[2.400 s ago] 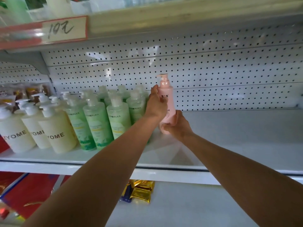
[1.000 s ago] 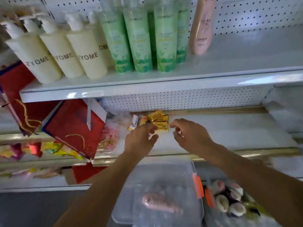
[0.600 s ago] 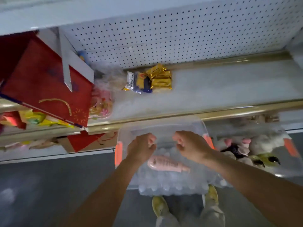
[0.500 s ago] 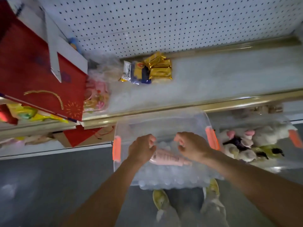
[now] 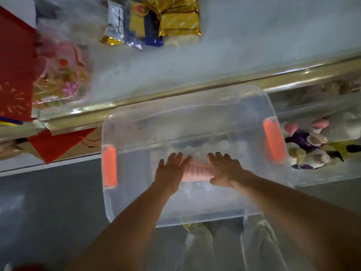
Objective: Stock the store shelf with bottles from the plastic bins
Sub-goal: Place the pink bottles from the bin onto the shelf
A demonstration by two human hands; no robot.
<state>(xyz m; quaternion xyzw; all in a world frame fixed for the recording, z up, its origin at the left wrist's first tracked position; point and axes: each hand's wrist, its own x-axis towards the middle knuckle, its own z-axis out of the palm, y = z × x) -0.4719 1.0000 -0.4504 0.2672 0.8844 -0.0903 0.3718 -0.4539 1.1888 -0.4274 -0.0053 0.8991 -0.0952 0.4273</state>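
Observation:
A pink bottle (image 5: 197, 170) lies on its side in a clear plastic bin (image 5: 136, 216) with orange handles, on the floor in front of the shelving. Both my hands reach down into the bin. My left hand (image 5: 171, 170) lies over the bottle's left end with its fingers straight and spread. My right hand (image 5: 224, 170) covers the right end, fingers straight, thumb below the bottle. Pale round bottle caps show blurred behind the hands.
A second clear bin (image 5: 320, 177) to the right holds several mixed bottles. The low shelf with a gold rail (image 5: 195, 89) carries gold snack packets (image 5: 175, 22), a pink wrapped packet (image 5: 62, 75) and red bags (image 5: 13, 71). My legs (image 5: 226, 249) stand behind the bin.
After setting a pink bottle on the upper shelf, my view dropped to the floor bin. Both hands went down from loosely curled above the bin to spread on the pink bottle.

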